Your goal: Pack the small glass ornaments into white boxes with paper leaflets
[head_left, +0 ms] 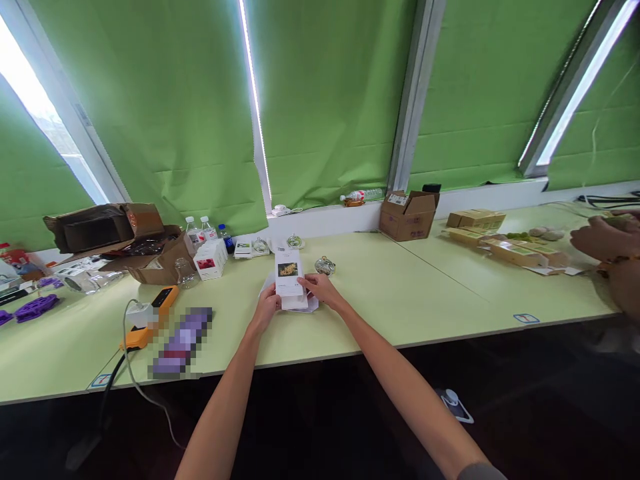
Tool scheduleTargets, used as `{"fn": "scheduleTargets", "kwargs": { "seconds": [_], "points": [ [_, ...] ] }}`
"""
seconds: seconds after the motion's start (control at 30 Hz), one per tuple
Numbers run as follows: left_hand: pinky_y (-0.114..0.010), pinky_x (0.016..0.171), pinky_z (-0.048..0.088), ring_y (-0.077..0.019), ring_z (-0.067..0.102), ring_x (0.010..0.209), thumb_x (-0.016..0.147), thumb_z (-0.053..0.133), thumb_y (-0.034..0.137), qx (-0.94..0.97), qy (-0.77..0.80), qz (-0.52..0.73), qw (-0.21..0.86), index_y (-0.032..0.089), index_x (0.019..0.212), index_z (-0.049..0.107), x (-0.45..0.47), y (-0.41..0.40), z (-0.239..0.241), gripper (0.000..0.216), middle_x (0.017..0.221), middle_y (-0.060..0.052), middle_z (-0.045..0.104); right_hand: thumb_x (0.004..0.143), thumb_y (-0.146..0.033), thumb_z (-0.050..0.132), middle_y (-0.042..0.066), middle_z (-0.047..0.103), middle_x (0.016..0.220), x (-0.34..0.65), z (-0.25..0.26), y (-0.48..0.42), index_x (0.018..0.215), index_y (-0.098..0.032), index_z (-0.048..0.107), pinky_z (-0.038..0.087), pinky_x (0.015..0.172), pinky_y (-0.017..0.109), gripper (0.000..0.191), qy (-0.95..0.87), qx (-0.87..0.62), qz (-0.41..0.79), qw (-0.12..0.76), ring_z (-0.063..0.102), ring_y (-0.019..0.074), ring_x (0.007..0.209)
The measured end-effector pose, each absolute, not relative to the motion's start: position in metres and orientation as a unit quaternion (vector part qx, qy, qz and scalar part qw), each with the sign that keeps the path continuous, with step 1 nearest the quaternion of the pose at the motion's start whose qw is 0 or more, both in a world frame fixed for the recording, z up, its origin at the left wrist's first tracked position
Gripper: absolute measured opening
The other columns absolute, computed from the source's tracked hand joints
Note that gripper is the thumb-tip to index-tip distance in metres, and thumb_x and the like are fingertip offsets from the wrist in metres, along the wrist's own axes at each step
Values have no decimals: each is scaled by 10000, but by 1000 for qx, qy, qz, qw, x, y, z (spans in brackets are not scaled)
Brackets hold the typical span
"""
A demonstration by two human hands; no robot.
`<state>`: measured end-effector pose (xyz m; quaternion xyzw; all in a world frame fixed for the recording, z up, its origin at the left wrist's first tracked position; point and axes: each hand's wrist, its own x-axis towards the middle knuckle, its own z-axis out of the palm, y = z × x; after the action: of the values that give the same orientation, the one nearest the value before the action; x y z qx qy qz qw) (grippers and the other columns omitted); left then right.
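A white printed carton (289, 283) with a picture of yellow flowers on its face is between my two hands, just above the table. My left hand (269, 307) grips its lower left edge. At the right edge, the fingers and thumb of my right hand (320, 289) close on the carton. Under it lie white paper-like sheets (313, 306), mostly covered. Just beyond my right hand stands a small round clear ornament (325, 266) with a gold-coloured top. A similar clear ornament (295, 241) rests farther back on something white.
White cartons (210, 260) stand left of centre, near an open brown box (160, 263) and bottles (194, 232). A power strip (150, 323) and a blurred purple object (183, 343) lie front left. Another brown box (409, 217) is behind. At right, another person's hands (607, 240) are beside yellow boxes (520, 253).
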<state>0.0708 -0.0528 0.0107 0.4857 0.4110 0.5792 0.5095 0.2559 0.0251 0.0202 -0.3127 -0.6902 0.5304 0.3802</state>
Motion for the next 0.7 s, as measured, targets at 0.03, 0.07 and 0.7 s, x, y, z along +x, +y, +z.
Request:
{"fn": "scheduleTargets", "kwargs": {
  "seconds": [0.03, 0.07, 0.7],
  "points": [
    [-334, 734, 529, -262, 621, 997, 538, 497, 105, 484, 410, 579, 512, 183, 1197, 627, 71, -53, 10, 676, 1157, -87, 671, 782, -542, 660, 53, 699, 769, 256, 20, 25, 779, -149, 671, 566, 557, 268, 393, -688, -319, 527, 383, 631, 160, 639],
    [-343, 738, 533, -265, 623, 997, 543, 504, 111, 482, 412, 578, 514, 180, 1189, 630, 71, -53, 10, 662, 1155, -91, 672, 764, -538, 683, 51, 696, 757, 256, 19, 26, 787, -149, 671, 560, 541, 266, 390, -685, -327, 525, 385, 625, 158, 622],
    [-327, 735, 527, -225, 691, 856, 749, 712, 420, 442, 420, 589, 531, 163, 1175, 639, 68, -55, 13, 503, 1070, -120, 701, 807, -544, 607, 33, 652, 680, 256, 23, 25, 746, -136, 664, 521, 548, 239, 417, -686, -335, 530, 369, 596, 143, 609]
  ]
}}
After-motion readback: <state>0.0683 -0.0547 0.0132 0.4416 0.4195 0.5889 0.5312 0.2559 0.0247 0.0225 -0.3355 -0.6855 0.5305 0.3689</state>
